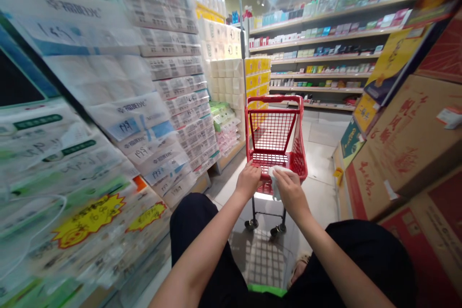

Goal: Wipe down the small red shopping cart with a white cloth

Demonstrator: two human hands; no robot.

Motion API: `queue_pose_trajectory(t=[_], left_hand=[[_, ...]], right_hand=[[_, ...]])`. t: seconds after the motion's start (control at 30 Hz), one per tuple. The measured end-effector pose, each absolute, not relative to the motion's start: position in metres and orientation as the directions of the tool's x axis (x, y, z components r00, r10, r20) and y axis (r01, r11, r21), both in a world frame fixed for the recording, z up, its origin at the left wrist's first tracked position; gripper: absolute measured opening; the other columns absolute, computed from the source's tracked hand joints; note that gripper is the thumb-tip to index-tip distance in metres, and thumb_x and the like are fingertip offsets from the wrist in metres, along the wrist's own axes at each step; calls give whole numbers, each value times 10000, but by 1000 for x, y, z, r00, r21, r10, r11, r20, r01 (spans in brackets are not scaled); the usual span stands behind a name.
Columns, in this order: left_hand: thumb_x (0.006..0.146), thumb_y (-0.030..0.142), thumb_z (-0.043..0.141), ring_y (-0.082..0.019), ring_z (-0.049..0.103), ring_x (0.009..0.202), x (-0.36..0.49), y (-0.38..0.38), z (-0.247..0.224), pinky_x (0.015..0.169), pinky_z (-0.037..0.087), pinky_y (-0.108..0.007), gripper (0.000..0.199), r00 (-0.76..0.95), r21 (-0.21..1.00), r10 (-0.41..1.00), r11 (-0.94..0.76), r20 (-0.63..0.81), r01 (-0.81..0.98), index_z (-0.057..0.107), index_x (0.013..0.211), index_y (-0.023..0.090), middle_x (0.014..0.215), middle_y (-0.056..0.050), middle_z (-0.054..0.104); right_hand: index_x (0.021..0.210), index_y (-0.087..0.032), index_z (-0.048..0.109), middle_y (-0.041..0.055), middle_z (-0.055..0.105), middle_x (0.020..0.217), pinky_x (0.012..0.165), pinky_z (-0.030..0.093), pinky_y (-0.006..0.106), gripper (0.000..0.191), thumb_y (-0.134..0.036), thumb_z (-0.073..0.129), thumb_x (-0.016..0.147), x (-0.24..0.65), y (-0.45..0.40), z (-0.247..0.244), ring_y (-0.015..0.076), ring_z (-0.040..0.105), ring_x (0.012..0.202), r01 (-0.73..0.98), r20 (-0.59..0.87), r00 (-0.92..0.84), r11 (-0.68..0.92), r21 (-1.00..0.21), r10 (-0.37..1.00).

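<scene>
A red shopping cart (273,130) with a grid basket stands on the floor in front of me. My left hand (248,179) is closed around the near edge of the cart, left of its middle. To the right of it, my right hand (289,191) presses a white cloth or tissue (277,173) against the same edge, fingers bent over it. Part of the cloth hangs below the fingers. Whether it is cloth or paper I cannot tell. The cart's basket floor shows only through its grid.
Stacked tissue packs (180,67) line the left side, with yellow price tags (90,221) low down. Cardboard boxes (407,149) are piled on the right. Shelves of small packages (321,53) stand across the back. A tiled floor (317,149) runs between them.
</scene>
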State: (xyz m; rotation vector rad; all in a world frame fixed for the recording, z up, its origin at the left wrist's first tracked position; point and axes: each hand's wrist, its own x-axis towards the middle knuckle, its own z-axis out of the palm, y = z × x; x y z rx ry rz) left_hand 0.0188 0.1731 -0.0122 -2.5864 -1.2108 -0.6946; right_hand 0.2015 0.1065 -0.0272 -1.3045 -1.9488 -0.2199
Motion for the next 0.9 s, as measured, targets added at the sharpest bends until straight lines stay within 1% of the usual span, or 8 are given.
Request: queue_pose_trajectory(t=[0.17, 0.3, 0.4, 0.47, 0.53, 0.6, 0.73, 0.9], left_hand=[[864, 163, 596, -235, 637, 953, 37, 162, -10, 967, 476, -374, 302, 503, -2, 704, -580, 502, 814, 520, 1152, 119, 885, -91, 676], [842, 303, 676, -251, 620, 977, 38, 152, -7, 862, 507, -360, 374, 501, 56, 732, -588, 461, 807, 509, 1143, 158, 952, -93, 669], [836, 395, 705, -244, 611, 1006, 28, 149, -3, 937, 488, -383, 359, 660, 37, 630, -734, 409, 678, 541, 1079, 188, 980, -77, 667], [857, 351, 690, -237, 580, 1123, 20, 151, 1, 1040, 439, -401, 295, 755, 0, 528, -820, 388, 573, 562, 1082, 208, 1101, -79, 657], [872, 315, 671, -242, 488, 1285, 12, 155, 3, 1144, 351, -441, 269, 777, -25, 482, -844, 404, 536, 580, 1110, 228, 1260, -79, 606], [867, 329, 678, -249, 404, 1369, 8, 162, 5, 1199, 275, -481, 274, 764, -39, 484, -834, 426, 550, 595, 1112, 235, 1291, -77, 582], [863, 366, 690, -241, 477, 1256, 11, 173, 5, 1202, 276, -467, 235, 777, -100, 479, -823, 408, 559, 614, 1042, 233, 1116, -64, 616], [917, 395, 616, -238, 501, 1134, 23, 175, 5, 1120, 356, -430, 180, 787, -145, 485, -809, 382, 569, 607, 992, 231, 1063, -59, 602]], right_hand=[[1488, -263, 432, 71, 583, 1387, 1002, 495, 503, 520, -227, 395, 970, 188, 106, -26, 299, 502, 1217, 839, 676, -231, 495, -227, 700], [1442, -346, 485, 15, 601, 1372, 963, 517, 460, 471, -310, 447, 974, 222, 91, -19, 283, 533, 1186, 866, 647, -253, 466, -180, 720], [1328, -420, 580, -17, 555, 1422, 1042, 438, 523, 385, -411, 525, 947, 262, 83, -18, 317, 466, 1302, 937, 684, -147, 323, -136, 714], [1277, -433, 611, -21, 488, 1482, 1107, 350, 576, 353, -456, 545, 931, 283, 83, -22, 339, 380, 1389, 957, 705, -99, 261, -126, 702], [1284, -407, 608, -1, 466, 1497, 1140, 311, 569, 357, -463, 513, 945, 294, 86, -28, 323, 367, 1407, 952, 691, -106, 275, -139, 715], [1310, -368, 593, 27, 505, 1459, 1146, 328, 525, 376, -452, 468, 966, 298, 92, -34, 293, 418, 1373, 936, 670, -121, 309, -169, 733], [1322, -352, 581, 40, 569, 1375, 1132, 360, 486, 389, -459, 440, 976, 302, 103, -40, 267, 475, 1315, 910, 645, -146, 358, -210, 750], [1309, -339, 595, 47, 585, 1352, 1106, 390, 480, 396, -478, 416, 984, 311, 110, -28, 261, 480, 1306, 892, 617, -166, 383, -238, 769]])
